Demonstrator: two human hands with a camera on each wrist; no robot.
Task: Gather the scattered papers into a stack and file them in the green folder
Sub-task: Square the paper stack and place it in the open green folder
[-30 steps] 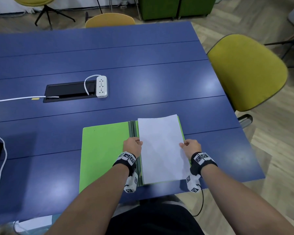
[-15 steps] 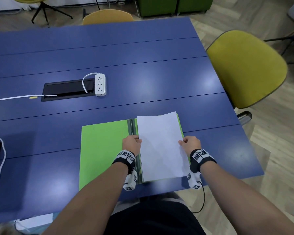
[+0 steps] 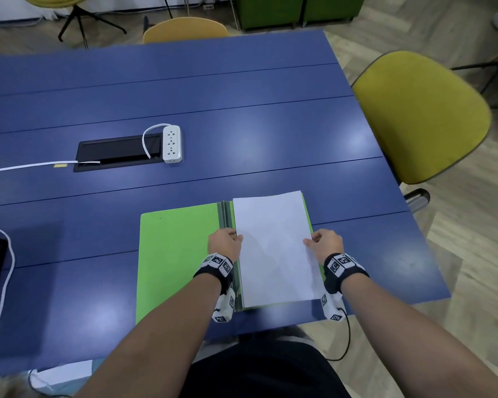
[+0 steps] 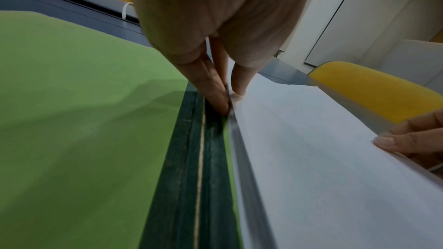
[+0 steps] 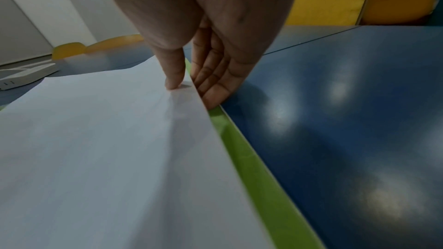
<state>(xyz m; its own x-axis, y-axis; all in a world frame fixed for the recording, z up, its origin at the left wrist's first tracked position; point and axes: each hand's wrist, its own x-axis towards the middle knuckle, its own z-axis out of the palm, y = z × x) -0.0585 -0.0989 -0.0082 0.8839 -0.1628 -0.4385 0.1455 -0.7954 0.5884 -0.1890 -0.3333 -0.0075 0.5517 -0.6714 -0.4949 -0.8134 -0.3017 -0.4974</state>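
Observation:
An open green folder (image 3: 179, 254) lies flat near the front edge of the blue table (image 3: 242, 124). A stack of white papers (image 3: 273, 248) rests on its right half, beside the dark spine (image 4: 199, 158). My left hand (image 3: 226, 244) pinches the stack's left edge, thumb on top and fingers (image 4: 210, 90) under it by the spine. My right hand (image 3: 325, 242) pinches the right edge, thumb (image 5: 173, 75) on the sheet and fingers (image 5: 213, 82) beneath, over the folder's green border (image 5: 251, 168).
A white power strip (image 3: 171, 143) and its cable lie by a black cable hatch (image 3: 115, 152) at mid table. A white cord (image 3: 3, 282) and a dark device sit at the left edge. A yellow-green chair (image 3: 417, 116) stands right of the table; another chair (image 3: 184, 30) is behind.
Both hands keep their pinch on the stack's side edges. The stack has shifted slightly on the folder's right half; the head view has moved a little.

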